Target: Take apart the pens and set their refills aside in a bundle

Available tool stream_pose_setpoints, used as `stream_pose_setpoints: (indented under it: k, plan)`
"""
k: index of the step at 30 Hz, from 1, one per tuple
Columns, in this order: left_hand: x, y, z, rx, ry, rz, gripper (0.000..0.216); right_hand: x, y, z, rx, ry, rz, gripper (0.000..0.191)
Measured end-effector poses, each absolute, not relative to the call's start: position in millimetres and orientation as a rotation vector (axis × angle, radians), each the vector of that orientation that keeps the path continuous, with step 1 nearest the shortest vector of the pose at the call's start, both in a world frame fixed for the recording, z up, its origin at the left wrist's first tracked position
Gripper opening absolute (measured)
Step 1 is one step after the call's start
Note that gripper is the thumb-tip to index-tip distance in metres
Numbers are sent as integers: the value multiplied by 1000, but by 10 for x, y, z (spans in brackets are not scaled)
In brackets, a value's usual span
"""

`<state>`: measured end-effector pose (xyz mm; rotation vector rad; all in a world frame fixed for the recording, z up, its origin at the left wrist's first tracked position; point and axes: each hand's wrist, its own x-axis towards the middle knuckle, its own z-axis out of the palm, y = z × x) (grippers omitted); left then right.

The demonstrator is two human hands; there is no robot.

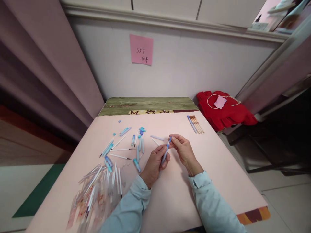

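My left hand (pixel 155 163) is closed around the lower barrel of a light-blue pen (pixel 165 155), held tilted above the table. The fingers of my right hand (pixel 183 150) pinch the small darker blue piece at the pen's upper end. Just beyond my hands lie a pale blue barrel (pixel 157 138) and a thin white refill (pixel 155 141). To the left are several loose pale barrels (pixel 140 144), a cluster of small blue and turquoise parts (pixel 141 131), blue sleeves (pixel 136 165) and white refills with dark tips (pixel 120 156).
A heap of refills and clear plastic wrappers (pixel 94 194) covers the table's near left. At the far right lie a finished-looking blue pen (pixel 191 124) and several beige-brown pens (pixel 197 125) in a row. Beyond the table's right edge sits a red cloth (pixel 225 113) with a white cord.
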<state>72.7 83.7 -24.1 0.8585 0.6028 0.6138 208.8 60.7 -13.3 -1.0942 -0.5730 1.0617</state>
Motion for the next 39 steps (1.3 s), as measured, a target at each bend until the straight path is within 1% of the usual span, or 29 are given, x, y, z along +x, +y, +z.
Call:
stream_pose_setpoints:
  k: [9, 25, 36, 39]
  plan:
    - [727, 849, -271, 863, 594, 635, 35, 2089, 613, -150, -1070, -591, 1082, 30]
    - [722, 846, -227, 883, 610, 617, 38, 2090, 598, -170, -1110, -739, 919, 23]
    - [725, 859, -227, 912, 661, 677, 36, 2064, 583, -141, -1161, -807, 1000, 28]
    - [732, 851, -232, 929, 676, 711, 36, 2068, 583, -153, -1155, -797, 1027, 26]
